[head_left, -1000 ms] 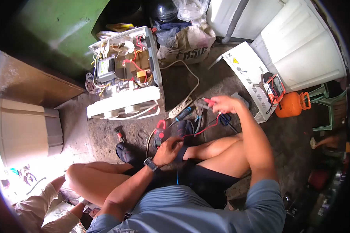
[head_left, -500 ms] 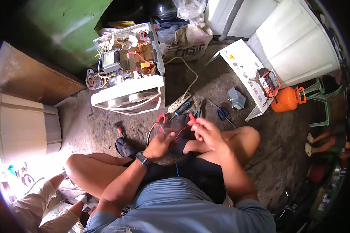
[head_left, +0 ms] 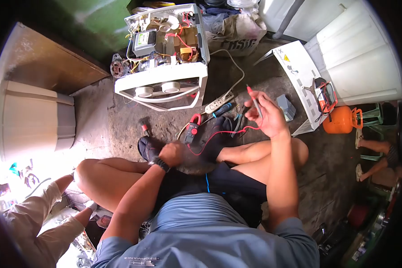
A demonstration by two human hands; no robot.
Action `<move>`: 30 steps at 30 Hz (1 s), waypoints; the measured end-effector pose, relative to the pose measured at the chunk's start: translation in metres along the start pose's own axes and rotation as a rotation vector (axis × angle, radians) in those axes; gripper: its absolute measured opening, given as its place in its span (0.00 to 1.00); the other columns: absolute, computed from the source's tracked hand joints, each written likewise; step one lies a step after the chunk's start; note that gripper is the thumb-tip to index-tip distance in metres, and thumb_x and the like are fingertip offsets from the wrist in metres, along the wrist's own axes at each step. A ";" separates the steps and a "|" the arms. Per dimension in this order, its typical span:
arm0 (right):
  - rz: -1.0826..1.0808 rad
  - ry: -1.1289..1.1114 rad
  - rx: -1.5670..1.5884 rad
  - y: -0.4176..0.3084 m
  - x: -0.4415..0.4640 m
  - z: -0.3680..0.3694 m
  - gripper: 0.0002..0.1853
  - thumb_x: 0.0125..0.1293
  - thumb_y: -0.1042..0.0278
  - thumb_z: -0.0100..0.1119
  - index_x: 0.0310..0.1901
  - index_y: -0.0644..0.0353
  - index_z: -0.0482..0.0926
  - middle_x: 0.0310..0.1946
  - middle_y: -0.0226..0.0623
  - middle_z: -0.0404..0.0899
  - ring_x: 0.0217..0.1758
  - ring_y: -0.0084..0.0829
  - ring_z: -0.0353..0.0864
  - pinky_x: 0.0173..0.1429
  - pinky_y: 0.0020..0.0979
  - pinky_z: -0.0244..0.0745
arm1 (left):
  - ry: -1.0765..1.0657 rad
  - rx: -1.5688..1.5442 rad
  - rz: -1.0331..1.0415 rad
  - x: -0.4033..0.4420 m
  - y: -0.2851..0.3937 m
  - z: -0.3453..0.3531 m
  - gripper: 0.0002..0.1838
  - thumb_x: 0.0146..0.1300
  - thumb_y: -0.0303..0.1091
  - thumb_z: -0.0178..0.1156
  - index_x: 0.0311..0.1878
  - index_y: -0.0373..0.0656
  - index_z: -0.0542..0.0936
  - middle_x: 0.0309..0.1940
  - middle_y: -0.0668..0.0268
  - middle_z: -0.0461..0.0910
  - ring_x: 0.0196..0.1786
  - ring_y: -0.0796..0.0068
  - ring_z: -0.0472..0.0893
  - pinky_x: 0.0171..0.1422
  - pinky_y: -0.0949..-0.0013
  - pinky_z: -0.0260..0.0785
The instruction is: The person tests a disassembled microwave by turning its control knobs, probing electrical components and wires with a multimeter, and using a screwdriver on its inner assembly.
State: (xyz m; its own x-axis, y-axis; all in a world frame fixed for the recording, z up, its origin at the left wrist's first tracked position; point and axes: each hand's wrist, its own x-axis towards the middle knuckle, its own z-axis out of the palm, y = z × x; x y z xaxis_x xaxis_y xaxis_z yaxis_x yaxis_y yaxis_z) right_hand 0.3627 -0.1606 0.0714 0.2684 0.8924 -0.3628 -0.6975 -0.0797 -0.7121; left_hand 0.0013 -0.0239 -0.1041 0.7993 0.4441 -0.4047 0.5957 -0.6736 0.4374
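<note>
My right hand [head_left: 268, 115] is raised, its fingers closed round a red-tipped test probe [head_left: 256, 105] that points up and left. A red lead [head_left: 219, 133] runs from it in a loop towards the red and dark clamp meter [head_left: 191, 131] on the floor. My left hand [head_left: 171, 153], smeared by motion, is over the floor left of and below the meter; what it holds, if anything, is hidden. Near my feet lie a power strip [head_left: 218, 103] and a blue-handled tool [head_left: 223, 110]. The opened white microwave oven [head_left: 164, 82] stands ahead, its wiring exposed.
A white metal cover [head_left: 299, 80] bears a black and red device [head_left: 325, 96]. Beside it are a grey box-shaped part [head_left: 286, 107] and an orange gas tank [head_left: 342, 119]. A brush [head_left: 145, 127] lies near my left foot. Other people's legs show at both sides.
My right hand has risen and moved right with the probe, apart from my left hand, which has moved slightly down and left. The clamp meter is now more fully visible. The view has shifted.
</note>
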 end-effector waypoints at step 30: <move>0.163 0.213 -0.505 0.123 0.077 -0.058 0.13 0.71 0.62 0.65 0.50 0.57 0.76 0.35 0.33 0.83 0.34 0.22 0.81 0.39 0.24 0.75 | 0.216 -0.227 -0.425 0.105 0.003 0.082 0.23 0.63 0.54 0.64 0.54 0.50 0.75 0.41 0.55 0.86 0.46 0.47 0.85 0.49 0.47 0.76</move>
State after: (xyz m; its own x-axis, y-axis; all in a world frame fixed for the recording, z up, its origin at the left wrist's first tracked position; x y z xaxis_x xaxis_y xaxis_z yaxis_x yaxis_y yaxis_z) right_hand 0.3355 -0.1275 -0.0788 0.3487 0.7456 -0.5679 -0.3508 -0.4580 -0.8168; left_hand 0.0805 -0.0281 -0.2112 0.4674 0.7782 -0.4195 0.8535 -0.2735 0.4435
